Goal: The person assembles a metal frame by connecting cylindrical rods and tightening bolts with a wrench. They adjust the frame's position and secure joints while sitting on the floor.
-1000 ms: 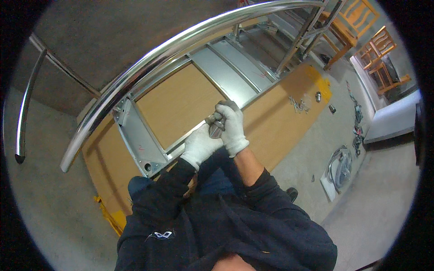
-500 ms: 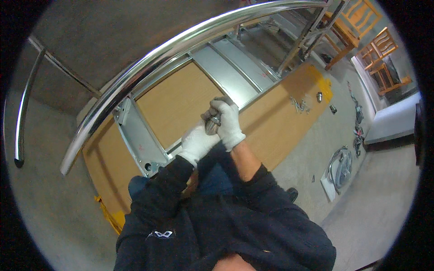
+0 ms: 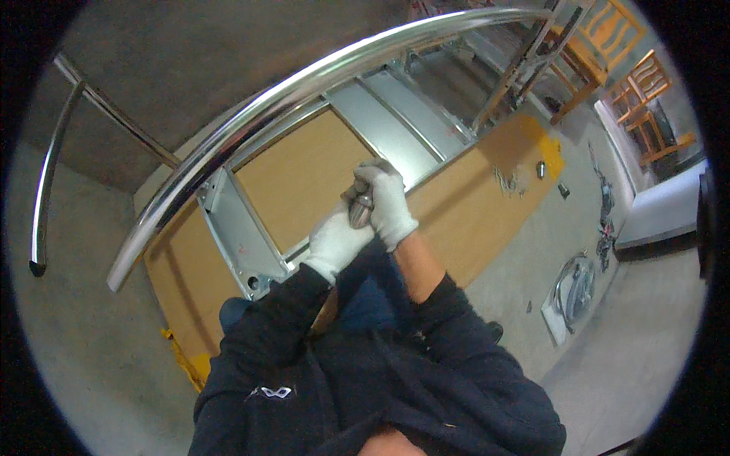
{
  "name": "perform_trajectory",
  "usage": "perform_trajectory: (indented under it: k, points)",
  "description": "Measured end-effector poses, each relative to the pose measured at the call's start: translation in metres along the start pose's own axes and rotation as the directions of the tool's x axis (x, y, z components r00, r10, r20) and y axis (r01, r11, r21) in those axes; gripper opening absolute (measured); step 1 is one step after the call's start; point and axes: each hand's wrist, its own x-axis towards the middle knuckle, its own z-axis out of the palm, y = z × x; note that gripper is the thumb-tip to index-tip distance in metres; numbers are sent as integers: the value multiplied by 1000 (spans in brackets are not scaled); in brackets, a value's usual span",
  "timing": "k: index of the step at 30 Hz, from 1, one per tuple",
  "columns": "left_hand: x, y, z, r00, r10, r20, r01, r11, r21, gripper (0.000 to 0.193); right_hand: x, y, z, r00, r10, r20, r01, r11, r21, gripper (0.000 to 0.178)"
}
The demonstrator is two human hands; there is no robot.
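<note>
A small shiny metal fitting (image 3: 360, 213), rounded and cylindrical, is clasped between my two gloved hands in front of my body. My left hand (image 3: 337, 243), in a white glove with grey fingertips, is closed around its lower side. From the right, my right hand (image 3: 389, 204) wraps its fingers over the upper end, so part of the fitting is hidden. Beyond the hands lies a silver metal frame (image 3: 391, 121) with flat panels and crossbars. A thick, curved chrome tube (image 3: 285, 91) arches above the frame.
Brown cardboard (image 3: 464, 220) lies beneath the frame. Several screws (image 3: 506, 182) and another metal cylinder (image 3: 541, 169) rest at its right end. Coiled hoses (image 3: 574, 285) lie on the grey floor. Wooden chairs (image 3: 597, 53) stand far right; another chrome tube (image 3: 52, 182) is at left.
The whole view has shifted slightly, with the tube and frame appearing a little lower and to the right. Both hands keep their grip on the fitting, almost unchanged.
</note>
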Motion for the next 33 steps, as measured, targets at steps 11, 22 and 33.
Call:
perform_trajectory:
  k: [11,22,33]
  points:
    - [5,-3,2,999,-43,-25,44,999,5,56,5,-12,5,995,63,82,-64,998,5,9]
    - [10,-14,6,998,46,-46,-50,996,-79,56,-1,-5,1,996,-83,-23,83,996,-16,14]
    - [-2,7,-3,994,35,-107,-28,997,66,50,12,-23,6,988,61,143,-49,995,-86,14]
